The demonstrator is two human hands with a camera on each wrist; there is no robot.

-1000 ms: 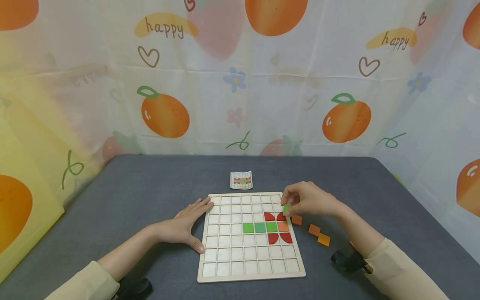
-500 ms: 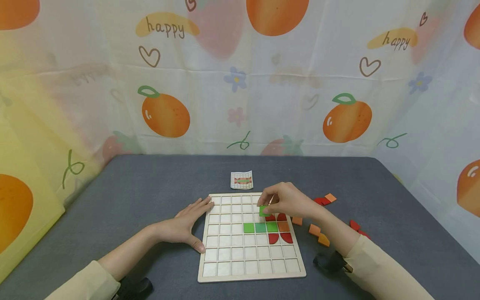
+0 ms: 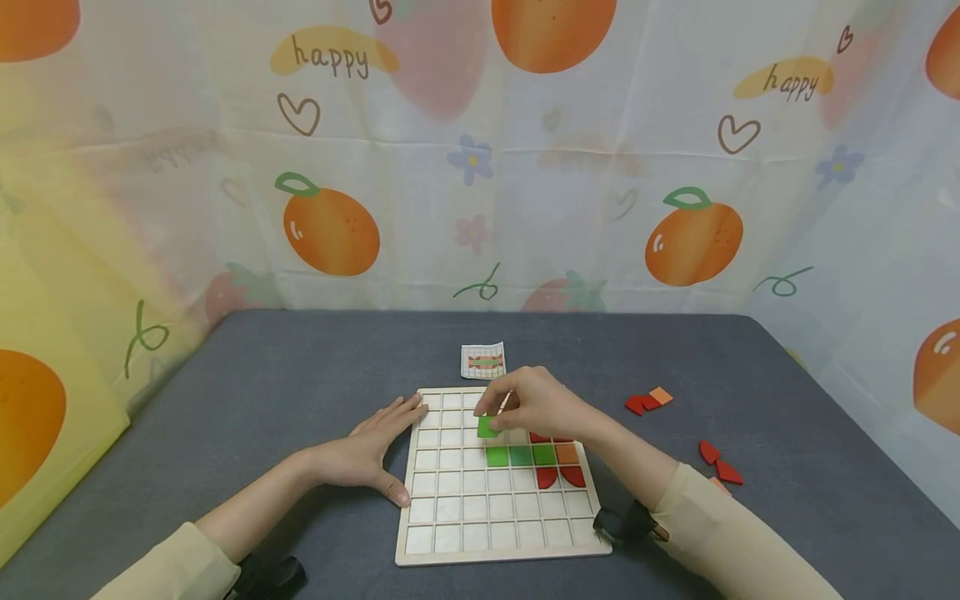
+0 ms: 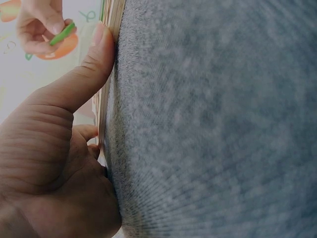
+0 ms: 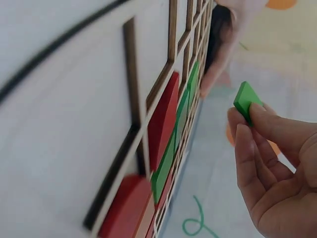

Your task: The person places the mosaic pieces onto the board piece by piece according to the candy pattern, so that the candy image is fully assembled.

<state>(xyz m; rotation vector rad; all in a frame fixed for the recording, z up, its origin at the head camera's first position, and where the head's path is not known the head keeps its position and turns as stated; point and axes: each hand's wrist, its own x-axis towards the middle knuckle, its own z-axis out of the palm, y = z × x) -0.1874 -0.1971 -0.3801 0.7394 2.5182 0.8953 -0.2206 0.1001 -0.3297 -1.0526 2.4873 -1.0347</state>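
My right hand (image 3: pixel 528 400) pinches a light green square tile (image 3: pixel 487 427) between thumb and fingers, above the gridded board (image 3: pixel 442 533). The right wrist view shows that green tile (image 5: pixel 246 100) tilted and apart from the board. My left hand (image 3: pixel 367 450) rests against the board's left edge with fingers spread and thumb on the near side; the left wrist view shows the thumb (image 4: pixel 89 74) touching the rim. A row of green tiles (image 3: pixel 520 456) ends in an orange tile (image 3: pixel 567 453). Red rounded tiles (image 3: pixel 547 477) lie on both sides; the upper ones are partly hidden by my right hand.
A small pattern card (image 3: pixel 483 362) lies behind the board. To the right on the dark table (image 3: pixel 322 358) are loose red tiles (image 3: pixel 708 452) and an orange tile (image 3: pixel 661 395). My right forearm hides part of the table. A printed curtain (image 3: pixel 420 217) hangs behind.
My right hand has carried the green tile leftward from the board's right edge to above its upper middle columns. The left hand has stayed in place.
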